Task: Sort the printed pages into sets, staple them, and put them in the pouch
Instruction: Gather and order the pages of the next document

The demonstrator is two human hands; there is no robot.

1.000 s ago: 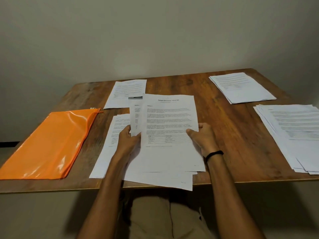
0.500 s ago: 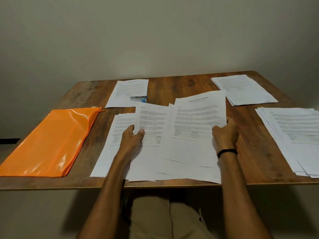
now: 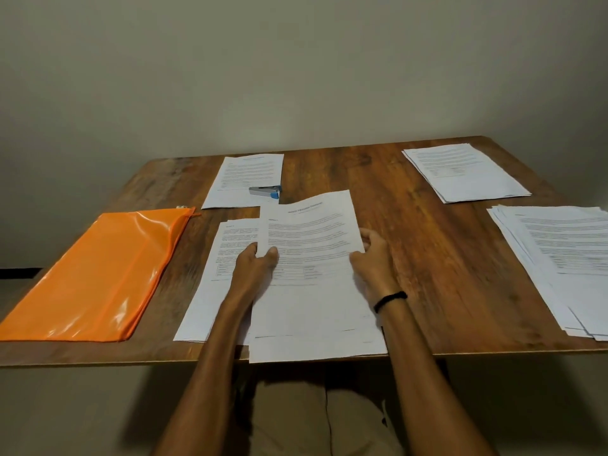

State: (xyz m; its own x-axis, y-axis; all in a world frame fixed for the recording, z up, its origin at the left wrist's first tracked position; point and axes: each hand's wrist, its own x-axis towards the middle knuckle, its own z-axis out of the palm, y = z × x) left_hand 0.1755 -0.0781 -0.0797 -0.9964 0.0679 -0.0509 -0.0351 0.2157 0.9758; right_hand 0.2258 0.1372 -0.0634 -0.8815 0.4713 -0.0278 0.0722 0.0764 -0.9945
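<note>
The sheaf of pages (image 3: 312,307) lies on the near side of the stapler (image 3: 265,191). The left hand (image 3: 255,266) pinches its left edge and the right hand (image 3: 373,258) grips its right edge. Judged light, limp and prone to fanning; hold at both side edges. The orange pouch (image 3: 98,274) lies left of the stapler. Heading print is too blurred to read.

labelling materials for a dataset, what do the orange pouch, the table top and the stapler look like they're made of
Orange pouch: soft glossy plastic, likely vinyl; bright glare and ripples. Table top: wood grain, low sheen; streaks and knots show, solid wood or laminate unclear. Stapler: grey body looks metal, blue end looks plastic; too small for certainty.
</note>
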